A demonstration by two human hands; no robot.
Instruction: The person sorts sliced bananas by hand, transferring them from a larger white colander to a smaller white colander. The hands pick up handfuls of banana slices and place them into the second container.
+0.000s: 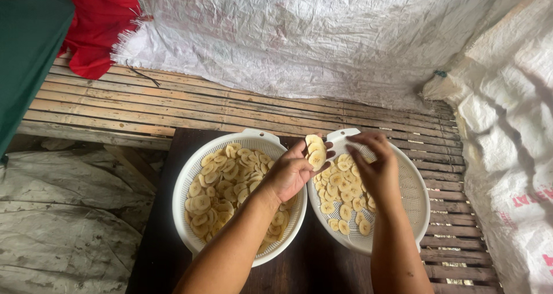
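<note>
Two white perforated plastic baskets stand side by side on a dark wooden board. The left basket point(183, 181) is full of pale yellow banana slices point(222, 184). The right basket point(412, 190) holds a smaller layer of slices point(344, 193) on its left side. My left hand point(291, 173) hovers over the gap between the baskets and holds a small stack of banana slices point(315, 150) in its fingertips. My right hand point(374, 167) is over the right basket, fingers curled close to that stack; whether it holds a slice is hidden.
The dark board point(155, 253) rests on a slatted bamboo platform point(115, 106). White woven sacking point(322, 40) hangs behind and at the right point(512, 132). A red cloth point(95, 23) and green cloth point(23, 46) lie at upper left. Grey sheeting point(57, 213) covers the lower left.
</note>
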